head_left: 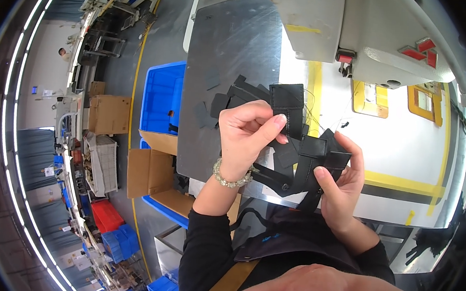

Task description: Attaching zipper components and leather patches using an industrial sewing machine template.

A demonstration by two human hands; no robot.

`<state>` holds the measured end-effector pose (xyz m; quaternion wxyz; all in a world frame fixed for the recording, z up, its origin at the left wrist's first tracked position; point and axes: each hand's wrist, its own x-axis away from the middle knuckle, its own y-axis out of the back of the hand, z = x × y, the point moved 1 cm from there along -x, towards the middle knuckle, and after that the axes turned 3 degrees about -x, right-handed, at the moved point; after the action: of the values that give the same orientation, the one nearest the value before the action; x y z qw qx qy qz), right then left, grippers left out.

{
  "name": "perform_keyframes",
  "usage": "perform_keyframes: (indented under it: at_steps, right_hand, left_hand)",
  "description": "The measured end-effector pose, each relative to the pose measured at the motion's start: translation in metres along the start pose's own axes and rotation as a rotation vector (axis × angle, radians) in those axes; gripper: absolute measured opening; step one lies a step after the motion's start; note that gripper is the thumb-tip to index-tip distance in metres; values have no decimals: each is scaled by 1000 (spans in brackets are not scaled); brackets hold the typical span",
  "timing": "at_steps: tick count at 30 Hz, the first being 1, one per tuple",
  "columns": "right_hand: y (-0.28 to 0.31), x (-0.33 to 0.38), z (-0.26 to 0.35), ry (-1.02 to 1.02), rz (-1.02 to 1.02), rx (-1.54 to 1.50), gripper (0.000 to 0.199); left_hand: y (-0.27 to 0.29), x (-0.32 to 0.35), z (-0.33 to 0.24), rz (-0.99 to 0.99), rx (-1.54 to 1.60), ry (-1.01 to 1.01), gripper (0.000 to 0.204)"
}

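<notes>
Over the table's near edge I hold black pieces of fabric or leather-like material in both hands. My left hand (251, 131), with a beaded bracelet at its wrist, pinches one black stitched piece (286, 96) between thumb and forefinger; a pale row of stitches or teeth runs down it. Closed round a second black stitched piece (314, 147), my right hand (344, 190) presses its thumb on the front. Thin dark threads loop between the pieces. Black straps (274, 177) hang below. Whether all these parts are joined, I cannot tell.
Loose black pieces (242, 94) lie on the grey metal table (235, 42) beyond my left hand. A pale sewing machine (384, 37) overhangs the far right, above a white surface with yellow tape and yellow frames (371, 99). Left of the table stand a blue bin (163, 96) and an open carton (151, 172).
</notes>
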<state>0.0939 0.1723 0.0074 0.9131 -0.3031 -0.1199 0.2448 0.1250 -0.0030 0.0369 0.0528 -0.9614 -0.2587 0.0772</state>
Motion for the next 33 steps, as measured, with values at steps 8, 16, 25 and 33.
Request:
perform_keyframes:
  at_steps: [8,16,25,33]
  right_hand:
    - [-1,1,0,-3,-7,4,56]
    - [-1,0,2,14,17,-23,55]
    - [0,1,0,11,15,-4,55]
    - [2,1,-1,46,3,49,56]
  left_hand:
    - [2,1,2,20,-13,-9,6]
    - [0,0,3,28,-3,-32,6]
    - [0,0,3,25,9,-23,6]
    - [1,0,5,64,-3,-22,5]
